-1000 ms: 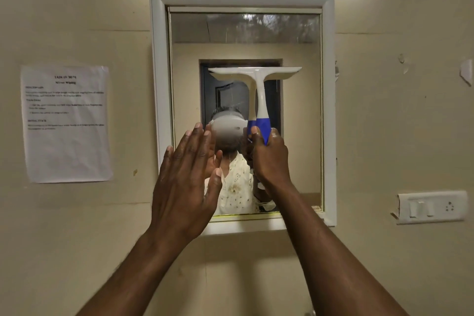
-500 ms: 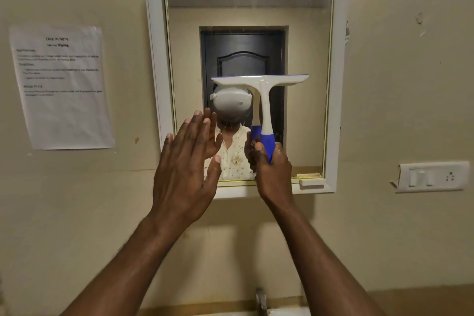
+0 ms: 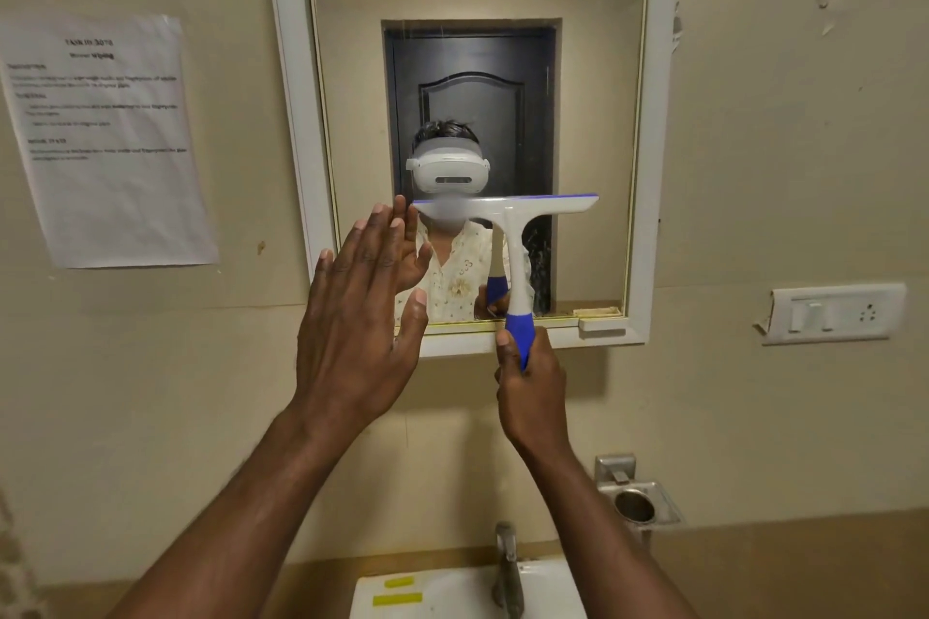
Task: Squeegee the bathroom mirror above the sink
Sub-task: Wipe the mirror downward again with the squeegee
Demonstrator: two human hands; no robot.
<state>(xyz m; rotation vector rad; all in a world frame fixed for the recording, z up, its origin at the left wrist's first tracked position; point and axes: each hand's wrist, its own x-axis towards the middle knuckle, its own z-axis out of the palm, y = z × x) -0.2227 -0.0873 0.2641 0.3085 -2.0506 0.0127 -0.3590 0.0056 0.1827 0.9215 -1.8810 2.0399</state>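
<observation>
— Where do we see the squeegee point(image 3: 507, 211)?

— Against the lower half of the mirror point(image 3: 593, 116), blade level and white handle running down toward 6 o'clock. The blue grip crosses the mirror's white frame point(image 3: 653, 166) at its bottom edge.

— And which hand has it?

— The right hand point(image 3: 530, 387). We see its fingers wrapped tight around the blue grip, directly at 6 o'clock from the blade and below the frame.

— What about the left hand point(image 3: 359, 317)?

— It is spread flat, fingers together and pointing up toward 12 o'clock, palm toward the glass at the mirror's lower left corner. It grips nothing. From the squeegee blade it sits at about 8 o'clock, its fingertips near the blade's left end; we cannot tell whether the palm touches the glass.

— Anything else around?

— A printed paper sheet point(image 3: 108, 141) on the wall at 9 o'clock from the mirror, a switch plate point(image 3: 834, 314) at 4 o'clock, and below, at 6 o'clock, the tap point(image 3: 506, 563) over the white sink point(image 3: 452, 593).
</observation>
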